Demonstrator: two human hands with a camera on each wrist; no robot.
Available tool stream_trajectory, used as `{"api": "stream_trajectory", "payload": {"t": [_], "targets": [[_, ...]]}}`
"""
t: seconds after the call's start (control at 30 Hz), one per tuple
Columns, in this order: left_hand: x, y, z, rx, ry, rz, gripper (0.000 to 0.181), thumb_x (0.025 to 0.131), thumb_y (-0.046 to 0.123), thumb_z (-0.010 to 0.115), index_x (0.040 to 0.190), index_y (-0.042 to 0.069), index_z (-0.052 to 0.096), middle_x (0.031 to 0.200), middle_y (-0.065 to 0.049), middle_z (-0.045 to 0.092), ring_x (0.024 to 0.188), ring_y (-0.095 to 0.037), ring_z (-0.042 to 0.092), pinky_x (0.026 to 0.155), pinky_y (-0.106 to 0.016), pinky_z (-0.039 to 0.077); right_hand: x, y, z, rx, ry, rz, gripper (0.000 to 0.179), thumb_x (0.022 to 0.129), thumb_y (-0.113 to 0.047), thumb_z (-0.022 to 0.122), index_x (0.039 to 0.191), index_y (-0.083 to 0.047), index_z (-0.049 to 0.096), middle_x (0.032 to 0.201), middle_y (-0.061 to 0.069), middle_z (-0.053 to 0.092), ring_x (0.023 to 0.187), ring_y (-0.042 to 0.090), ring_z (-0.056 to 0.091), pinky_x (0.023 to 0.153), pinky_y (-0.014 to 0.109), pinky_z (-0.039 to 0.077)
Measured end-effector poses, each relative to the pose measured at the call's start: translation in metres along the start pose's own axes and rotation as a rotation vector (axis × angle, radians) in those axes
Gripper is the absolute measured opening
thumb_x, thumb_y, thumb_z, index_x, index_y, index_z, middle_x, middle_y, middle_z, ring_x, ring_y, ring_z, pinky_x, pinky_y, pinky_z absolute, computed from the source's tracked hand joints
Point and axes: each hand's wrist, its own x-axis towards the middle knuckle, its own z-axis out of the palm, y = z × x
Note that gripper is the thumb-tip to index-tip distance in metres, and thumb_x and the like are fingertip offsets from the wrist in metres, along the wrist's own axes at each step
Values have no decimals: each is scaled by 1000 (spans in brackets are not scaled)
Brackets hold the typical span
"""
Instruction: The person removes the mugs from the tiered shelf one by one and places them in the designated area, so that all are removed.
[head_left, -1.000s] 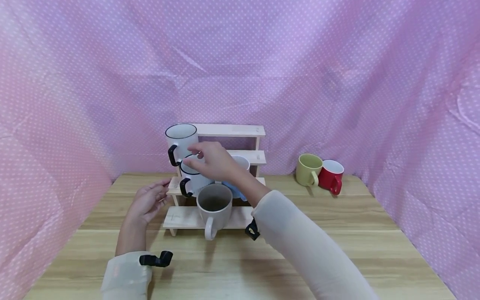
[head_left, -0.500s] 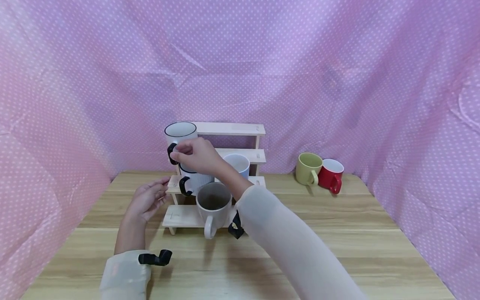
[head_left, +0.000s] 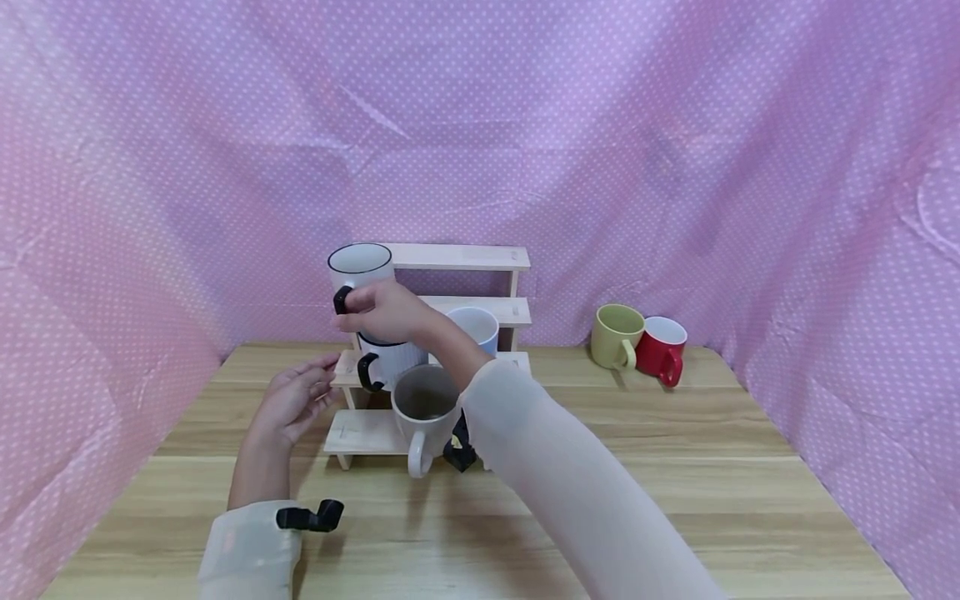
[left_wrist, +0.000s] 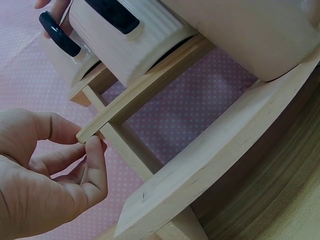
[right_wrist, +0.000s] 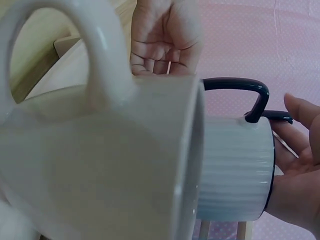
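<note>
My left hand pinches the left end of the second-lowest board of a stepped wooden rack, thumb against fingertips in the left wrist view. With my right hand, I hold the black handle of a white, black-rimmed mug high on the rack's left side. In the left wrist view, fingers pass behind that handle. Below it stands a ribbed white mug, also black-handled. A greyish mug sits on the lowest board, its handle toward me. My forearm partly covers a blue-and-white mug.
To the right on the wooden table, a yellow-green mug and a red mug stand side by side near the back. A pink dotted cloth hangs behind and around the table.
My right hand has moved left from above the ribbed mug to the upper mug's black handle. The left hand stays at the rack's board.
</note>
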Motion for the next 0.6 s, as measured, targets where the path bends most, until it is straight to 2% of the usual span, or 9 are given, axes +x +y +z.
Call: {"api": "stream_trajectory", "payload": {"t": [0.13, 0.27, 0.4, 0.53, 0.6], "targets": [[0, -1, -1, -6, 2, -2, 45, 105, 1, 44, 150, -9, 39, 104, 2, 57, 88, -6, 56, 83, -21, 55, 2, -2, -2, 18, -60, 55, 35, 100, -27, 68, 129, -8, 71, 126, 2, 71, 124, 14, 59, 107, 30, 45], [0, -1, -1, -17, 0, 2, 44, 106, 1, 45, 149, -9, 40, 104, 2, 61, 87, -7, 57, 83, -22, 55, 4, -2, -5, 104, -87, 117, 36, 100, -27, 68, 131, -9, 69, 126, 0, 70, 130, 16, 54, 113, 40, 41], [-2, 0, 0, -14, 2, 10, 41, 106, 1, 44, 146, -8, 44, 104, 2, 61, 87, -8, 58, 84, -23, 55, 4, -3, -5, 178, -89, 142, 30, 101, -26, 67, 123, -7, 72, 110, -3, 70, 111, 13, 56, 102, 37, 43], [-3, 0, 1, -9, 9, 11, 43, 106, 1, 44, 147, -9, 43, 105, 1, 57, 86, -8, 56, 83, -22, 55, 4, -4, -2, 221, -60, 135, 24, 102, -27, 65, 107, -5, 75, 97, -3, 66, 86, 10, 50, 89, 33, 41], [-3, 0, 1, -6, 14, 9, 44, 105, 1, 45, 148, -10, 41, 105, 1, 56, 85, -7, 56, 83, -21, 55, 3, -5, 0, 246, -49, 133, 23, 103, -27, 63, 99, -7, 74, 94, -3, 65, 80, 10, 49, 84, 31, 41]]}}
